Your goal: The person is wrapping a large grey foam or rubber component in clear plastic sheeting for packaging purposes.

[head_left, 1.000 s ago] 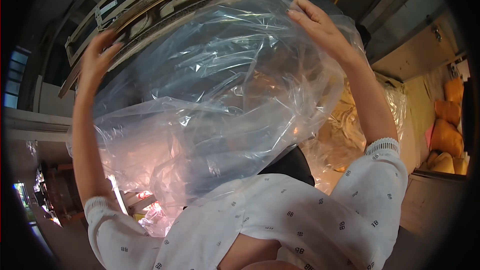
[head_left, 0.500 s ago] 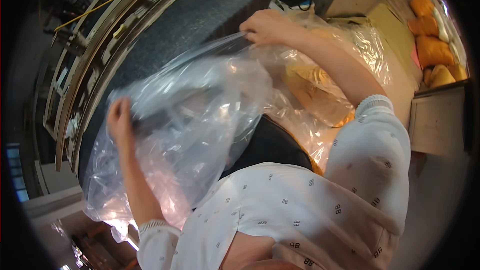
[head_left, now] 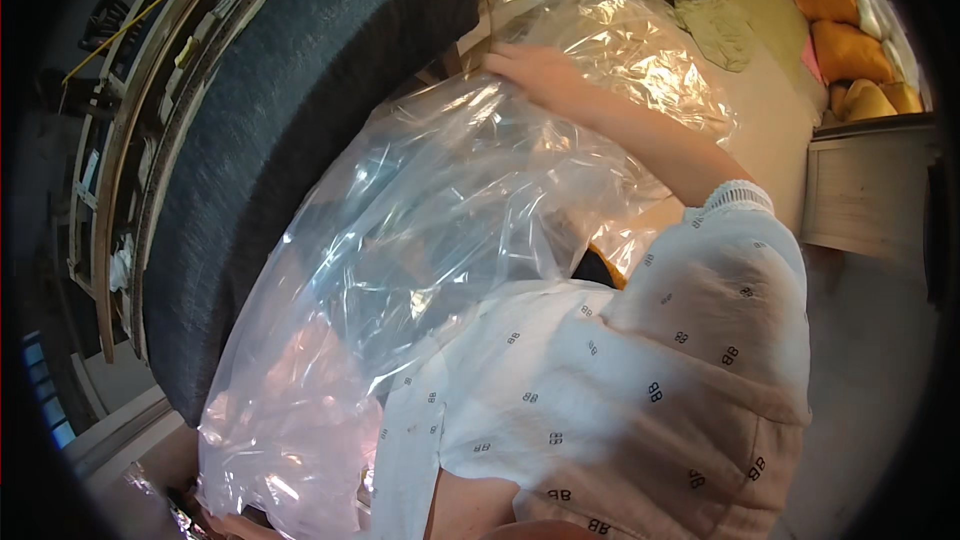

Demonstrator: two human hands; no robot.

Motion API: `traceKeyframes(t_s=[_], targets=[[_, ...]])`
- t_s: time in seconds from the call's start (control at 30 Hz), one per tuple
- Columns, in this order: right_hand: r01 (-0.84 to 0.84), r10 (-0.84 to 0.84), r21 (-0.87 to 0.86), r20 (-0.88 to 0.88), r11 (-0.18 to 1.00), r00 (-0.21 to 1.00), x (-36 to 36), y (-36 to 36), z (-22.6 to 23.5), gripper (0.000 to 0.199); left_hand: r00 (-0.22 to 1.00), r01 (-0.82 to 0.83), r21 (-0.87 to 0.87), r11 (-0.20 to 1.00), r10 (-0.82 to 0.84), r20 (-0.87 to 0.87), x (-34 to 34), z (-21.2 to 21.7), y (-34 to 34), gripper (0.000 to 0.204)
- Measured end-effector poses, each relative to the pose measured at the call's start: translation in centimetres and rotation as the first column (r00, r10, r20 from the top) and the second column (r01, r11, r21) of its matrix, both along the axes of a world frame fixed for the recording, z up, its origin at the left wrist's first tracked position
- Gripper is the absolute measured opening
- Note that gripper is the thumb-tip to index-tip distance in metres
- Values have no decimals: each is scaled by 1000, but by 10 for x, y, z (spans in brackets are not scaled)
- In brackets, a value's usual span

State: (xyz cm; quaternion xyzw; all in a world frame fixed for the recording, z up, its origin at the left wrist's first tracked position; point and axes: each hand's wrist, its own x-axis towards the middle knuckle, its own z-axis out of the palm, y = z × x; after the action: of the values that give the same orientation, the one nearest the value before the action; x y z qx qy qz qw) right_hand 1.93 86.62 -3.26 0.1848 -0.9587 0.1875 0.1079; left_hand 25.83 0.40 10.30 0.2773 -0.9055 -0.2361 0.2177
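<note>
A large clear plastic bag is spread in front of me over a long dark grey upholstered cushion. My right hand reaches forward and grips the crinkled plastic near the cushion's far end. My left hand is hidden behind the bag. Only a pinkish blur of its forearm shows through the plastic at the lower left, so its grip is unclear. My white patterned sleeves fill the lower middle.
A curved wooden frame runs along the cushion's left side. More clear plastic lies on a beige surface beyond. Orange cushions and a green cloth sit at the top right, beside a pale wooden cabinet.
The bag, held high overhead a second ago, has come down over the grey cushion. My right hand moved forward and down with it, and my left hand dropped out of sight behind the plastic.
</note>
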Motion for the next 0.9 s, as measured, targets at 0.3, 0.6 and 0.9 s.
traceKeyframes(t_s=[0.3, 0.6, 0.9], targets=[[-21, -750, 958, 238, 287, 617, 98, 284, -20, 16, 982, 187, -54, 981, -187, 11, -171, -49, 41, 43], [71, -524, -808, -310, 586, 793, -131, 143, 240, 24, 992, -123, -70, 990, 121, -37, -212, -94, -39, 36], [37, -32, 53, -97, 998, 995, -205, 16, 81, 41, 996, -84, 118, 989, 79, 47, -130, -94, -97, 34]])
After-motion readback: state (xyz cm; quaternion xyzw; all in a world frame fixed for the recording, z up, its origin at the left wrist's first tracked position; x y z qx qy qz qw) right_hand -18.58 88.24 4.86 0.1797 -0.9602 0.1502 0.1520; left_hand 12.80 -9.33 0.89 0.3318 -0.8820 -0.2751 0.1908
